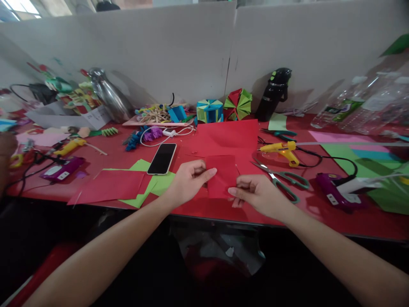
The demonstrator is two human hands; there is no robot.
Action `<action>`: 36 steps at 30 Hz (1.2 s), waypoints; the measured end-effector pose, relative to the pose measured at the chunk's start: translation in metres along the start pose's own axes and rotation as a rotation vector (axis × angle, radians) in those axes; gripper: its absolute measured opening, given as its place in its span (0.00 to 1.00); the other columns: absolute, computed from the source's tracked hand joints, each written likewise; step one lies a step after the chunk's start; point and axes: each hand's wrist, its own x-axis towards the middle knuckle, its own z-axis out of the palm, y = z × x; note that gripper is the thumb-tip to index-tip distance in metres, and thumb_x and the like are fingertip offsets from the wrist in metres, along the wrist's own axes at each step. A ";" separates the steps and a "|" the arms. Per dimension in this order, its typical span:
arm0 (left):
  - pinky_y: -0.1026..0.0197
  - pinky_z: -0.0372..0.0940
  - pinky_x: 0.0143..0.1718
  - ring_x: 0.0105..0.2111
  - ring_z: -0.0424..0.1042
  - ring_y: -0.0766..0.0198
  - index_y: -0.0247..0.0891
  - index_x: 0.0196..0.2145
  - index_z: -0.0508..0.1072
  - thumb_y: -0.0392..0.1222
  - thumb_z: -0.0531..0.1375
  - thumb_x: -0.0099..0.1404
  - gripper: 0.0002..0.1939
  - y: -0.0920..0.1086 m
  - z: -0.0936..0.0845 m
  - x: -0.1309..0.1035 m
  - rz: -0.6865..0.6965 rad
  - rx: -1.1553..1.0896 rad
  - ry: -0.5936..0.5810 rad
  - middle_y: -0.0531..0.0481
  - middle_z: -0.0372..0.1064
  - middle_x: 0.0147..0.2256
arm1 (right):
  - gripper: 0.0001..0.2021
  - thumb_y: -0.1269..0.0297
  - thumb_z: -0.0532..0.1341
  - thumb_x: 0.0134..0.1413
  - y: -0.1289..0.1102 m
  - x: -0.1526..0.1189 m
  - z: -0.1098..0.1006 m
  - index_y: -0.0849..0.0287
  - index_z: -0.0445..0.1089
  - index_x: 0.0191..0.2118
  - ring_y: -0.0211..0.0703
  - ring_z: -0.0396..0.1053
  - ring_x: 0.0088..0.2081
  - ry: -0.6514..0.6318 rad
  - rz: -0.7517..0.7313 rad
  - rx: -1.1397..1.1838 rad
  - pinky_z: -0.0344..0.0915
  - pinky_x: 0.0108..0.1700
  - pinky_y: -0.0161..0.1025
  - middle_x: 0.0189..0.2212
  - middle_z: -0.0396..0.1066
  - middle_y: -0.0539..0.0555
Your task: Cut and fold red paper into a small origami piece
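Note:
A small red sheet of paper (221, 177) is held up just over the table's front edge. My left hand (192, 177) pinches its left side between thumb and fingers. At the lower right corner, my right hand (252, 192) grips the same sheet, thumb on top. Behind it lies a larger red sheet (228, 134). Green-handled scissors (283, 175) rest partly open just right of my right hand. A phone (162, 159) with a dark screen lies left of my left hand, beside red paper pieces (111, 186) and light green paper (138, 199).
A yellow glue gun (281, 150) and a purple power strip (338, 192) with cables are on the right. Folded paper shapes (209, 111), a black bottle (274, 94) and a steel flask (108, 96) stand along the partition (159, 51). Another person's hand (7, 147) shows at far left.

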 end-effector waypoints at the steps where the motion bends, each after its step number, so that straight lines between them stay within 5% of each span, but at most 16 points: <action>1: 0.63 0.69 0.31 0.28 0.71 0.66 0.36 0.28 0.66 0.52 0.63 0.64 0.17 0.000 -0.001 0.000 -0.001 -0.011 0.013 0.52 0.69 0.27 | 0.18 0.50 0.67 0.53 0.001 0.000 0.000 0.58 0.66 0.25 0.44 0.77 0.26 -0.022 0.012 0.014 0.72 0.30 0.38 0.20 0.73 0.51; 6: 0.66 0.60 0.26 0.24 0.63 0.69 0.37 0.23 0.61 0.50 0.63 0.63 0.20 0.001 -0.001 0.000 0.030 0.095 -0.025 0.57 0.58 0.21 | 0.17 0.50 0.70 0.48 0.006 -0.001 -0.008 0.59 0.69 0.26 0.45 0.76 0.31 -0.106 0.038 -0.108 0.71 0.34 0.40 0.24 0.75 0.52; 12: 0.64 0.47 0.24 0.22 0.48 0.71 0.38 0.22 0.54 0.47 0.59 0.65 0.20 -0.001 0.003 -0.007 0.060 0.297 -0.314 0.60 0.45 0.21 | 0.17 0.53 0.66 0.55 0.001 0.000 -0.014 0.54 0.74 0.48 0.47 0.73 0.47 0.082 -0.143 -0.152 0.69 0.47 0.42 0.44 0.77 0.54; 17: 0.65 0.49 0.25 0.24 0.52 0.70 0.37 0.24 0.62 0.46 0.57 0.66 0.15 0.000 0.008 -0.011 0.078 0.360 -0.444 0.58 0.53 0.22 | 0.07 0.60 0.62 0.58 -0.003 -0.004 -0.003 0.55 0.77 0.35 0.41 0.72 0.35 0.047 -0.194 -0.277 0.67 0.40 0.38 0.33 0.77 0.50; 24: 0.64 0.62 0.35 0.33 0.69 0.64 0.38 0.35 0.76 0.46 0.57 0.68 0.12 0.003 0.013 -0.012 0.122 0.232 -0.292 0.51 0.74 0.31 | 0.07 0.61 0.61 0.60 -0.001 -0.007 0.000 0.55 0.75 0.34 0.42 0.71 0.34 0.092 -0.273 -0.297 0.67 0.37 0.38 0.32 0.76 0.51; 36: 0.65 0.58 0.28 0.25 0.64 0.67 0.38 0.32 0.77 0.47 0.57 0.69 0.13 0.006 0.004 -0.007 0.168 0.421 -0.256 0.54 0.71 0.25 | 0.07 0.60 0.61 0.61 -0.002 -0.008 -0.014 0.55 0.72 0.34 0.41 0.70 0.32 0.340 -0.329 -0.326 0.67 0.37 0.37 0.30 0.73 0.51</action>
